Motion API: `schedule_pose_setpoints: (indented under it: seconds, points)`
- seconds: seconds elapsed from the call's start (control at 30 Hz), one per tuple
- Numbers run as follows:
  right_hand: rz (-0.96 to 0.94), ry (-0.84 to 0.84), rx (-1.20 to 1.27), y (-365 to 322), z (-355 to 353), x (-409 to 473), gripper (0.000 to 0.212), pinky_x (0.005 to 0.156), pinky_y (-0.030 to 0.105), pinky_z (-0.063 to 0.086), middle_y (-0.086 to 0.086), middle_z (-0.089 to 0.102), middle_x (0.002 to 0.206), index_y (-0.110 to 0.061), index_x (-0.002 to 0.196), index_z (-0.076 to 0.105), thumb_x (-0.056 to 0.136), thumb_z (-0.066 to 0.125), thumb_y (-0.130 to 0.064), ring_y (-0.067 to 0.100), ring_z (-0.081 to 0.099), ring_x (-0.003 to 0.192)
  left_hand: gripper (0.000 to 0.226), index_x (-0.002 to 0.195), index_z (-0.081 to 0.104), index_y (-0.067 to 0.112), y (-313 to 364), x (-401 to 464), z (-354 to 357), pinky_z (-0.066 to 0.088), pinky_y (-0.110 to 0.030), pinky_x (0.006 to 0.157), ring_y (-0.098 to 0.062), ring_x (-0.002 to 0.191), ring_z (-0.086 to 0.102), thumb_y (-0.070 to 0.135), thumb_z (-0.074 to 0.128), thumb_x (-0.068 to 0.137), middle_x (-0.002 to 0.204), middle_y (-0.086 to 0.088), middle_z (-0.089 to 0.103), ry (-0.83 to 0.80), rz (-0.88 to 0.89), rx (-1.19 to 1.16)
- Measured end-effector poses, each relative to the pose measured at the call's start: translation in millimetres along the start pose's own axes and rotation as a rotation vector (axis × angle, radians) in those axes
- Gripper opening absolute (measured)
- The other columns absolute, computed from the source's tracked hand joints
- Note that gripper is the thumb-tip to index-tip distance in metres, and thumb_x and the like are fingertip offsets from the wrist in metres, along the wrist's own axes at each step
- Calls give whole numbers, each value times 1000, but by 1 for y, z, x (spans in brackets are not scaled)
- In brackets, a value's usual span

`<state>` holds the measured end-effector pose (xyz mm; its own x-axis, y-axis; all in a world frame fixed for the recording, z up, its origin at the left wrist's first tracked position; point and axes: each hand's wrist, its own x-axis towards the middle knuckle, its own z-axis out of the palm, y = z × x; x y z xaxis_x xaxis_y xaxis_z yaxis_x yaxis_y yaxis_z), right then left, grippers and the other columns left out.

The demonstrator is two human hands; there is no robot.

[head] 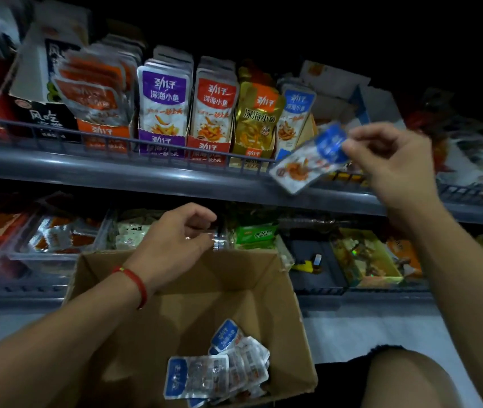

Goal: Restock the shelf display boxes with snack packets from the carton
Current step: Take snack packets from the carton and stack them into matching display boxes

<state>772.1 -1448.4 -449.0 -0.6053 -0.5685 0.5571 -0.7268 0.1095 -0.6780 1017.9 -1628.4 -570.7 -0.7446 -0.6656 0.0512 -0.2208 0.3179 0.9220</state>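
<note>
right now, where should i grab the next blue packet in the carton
Pinch the upper blue-label edge of the top blue packet, coming straight down from above. It leans on the pile with that edge raised and free; the carton walls block a sideways approach. The left hand is free.

one carton (pixel 263 290), five upright snack boxes (pixel 162 125) on the shelf, two hands (pixel 172 240), one raised packet (pixel 308 160).
</note>
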Motion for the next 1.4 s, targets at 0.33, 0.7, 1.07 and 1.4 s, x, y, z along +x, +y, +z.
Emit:
schedule_pose_setpoints:
  seconds: [0.33, 0.7, 1.07, 1.4]
  points:
    - [-137, 100, -326, 7, 13, 99, 14, 90, 26, 56, -10, 66, 102, -20, 110, 69, 99, 65, -28, 2, 63, 96, 40, 101, 66, 34, 9, 9, -15, 59, -33, 84, -3, 93, 66, -4, 62, 89, 99, 12, 70, 111, 122, -102]
    - [-21, -158, -400, 24, 45, 123, 6, 92, 42, 58, -11, 67, 94, -28, 100, 66, 99, 65, -23, 12, 67, 96, 37, 101, 67, 33, 13, 11, -25, 59, -36, 82, -6, 90, 67, -2, 62, 91, 94, 15, 71, 145, 142, -170]
    - [-155, -130, -602, 33, 59, 138, 22, 82, 51, 59, 5, 67, 112, -21, 112, 69, 94, 65, -32, 23, 66, 102, 41, 101, 66, 35, 15, 8, -23, 59, -31, 79, -6, 91, 66, -4, 62, 90, 95, 19, 69, 136, 156, -154]
    - [-164, -41, -705, 36, 66, 141, 20, 77, 52, 59, 6, 68, 110, -23, 111, 67, 94, 69, -33, 26, 68, 96, 41, 102, 64, 37, 13, 9, -22, 58, -28, 78, -1, 90, 65, -2, 62, 90, 95, 23, 67, 127, 140, -115]
